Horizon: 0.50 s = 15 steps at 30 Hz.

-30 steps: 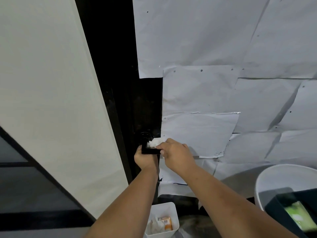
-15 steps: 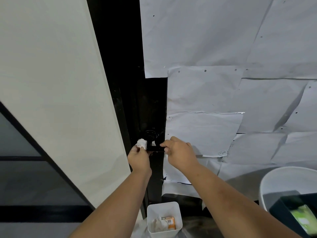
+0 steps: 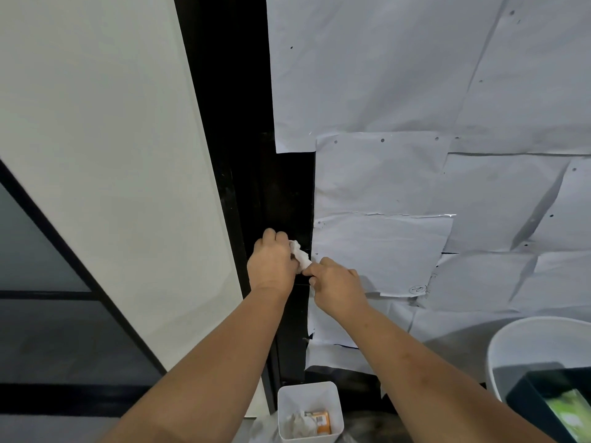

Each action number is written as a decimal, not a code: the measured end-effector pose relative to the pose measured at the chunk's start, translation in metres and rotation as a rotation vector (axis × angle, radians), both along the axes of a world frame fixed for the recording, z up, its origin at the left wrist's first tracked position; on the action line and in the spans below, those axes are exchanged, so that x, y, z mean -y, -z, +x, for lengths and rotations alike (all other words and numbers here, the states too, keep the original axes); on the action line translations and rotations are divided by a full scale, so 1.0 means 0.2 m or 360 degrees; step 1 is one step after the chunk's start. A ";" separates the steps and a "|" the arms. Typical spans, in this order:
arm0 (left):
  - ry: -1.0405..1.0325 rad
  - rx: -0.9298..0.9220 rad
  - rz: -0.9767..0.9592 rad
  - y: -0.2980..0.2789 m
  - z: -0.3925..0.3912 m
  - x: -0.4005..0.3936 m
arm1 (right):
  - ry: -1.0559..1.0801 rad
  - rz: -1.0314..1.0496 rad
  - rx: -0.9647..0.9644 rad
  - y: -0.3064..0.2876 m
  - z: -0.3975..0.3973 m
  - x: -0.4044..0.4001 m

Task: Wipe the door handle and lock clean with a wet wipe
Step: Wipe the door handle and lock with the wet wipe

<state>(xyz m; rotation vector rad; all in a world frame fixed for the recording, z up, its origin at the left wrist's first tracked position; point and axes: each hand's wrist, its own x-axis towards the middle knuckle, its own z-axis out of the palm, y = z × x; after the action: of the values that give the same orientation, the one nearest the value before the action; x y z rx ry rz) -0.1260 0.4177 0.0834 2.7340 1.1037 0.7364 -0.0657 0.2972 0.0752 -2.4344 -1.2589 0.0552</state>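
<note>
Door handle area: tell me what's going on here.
A person is cleaning the hardware on a black door frame. The left hand grips a crumpled white wet wipe and presses it against the spot where the handle and lock sit, hiding most of them. The right hand holds the dark handle's end just beside the wipe. Below, a small white bin holds used wipes and an orange packet. The door panel is covered with taped paper sheets.

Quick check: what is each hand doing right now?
Left hand: grips the white wet wipe against the black door.
Right hand: fingers curled at the door edge; what it holds is hidden.
</note>
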 end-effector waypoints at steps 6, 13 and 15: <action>-0.0088 -0.0131 0.0117 -0.02 0.04 0.02 | 0.0002 -0.0002 0.0027 0.01 0.01 0.00; -0.0022 0.0033 0.0133 0.00 0.01 -0.01 | -0.0028 0.0027 0.0001 0.01 0.01 0.01; -0.0033 0.0158 0.0166 0.02 -0.01 -0.04 | -0.0029 0.0029 -0.0008 0.01 0.01 0.01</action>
<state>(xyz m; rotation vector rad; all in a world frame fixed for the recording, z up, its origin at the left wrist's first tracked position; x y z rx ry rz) -0.1271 0.4256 0.0796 2.7392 1.1043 0.9475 -0.0635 0.2960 0.0722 -2.4061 -1.2738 0.0543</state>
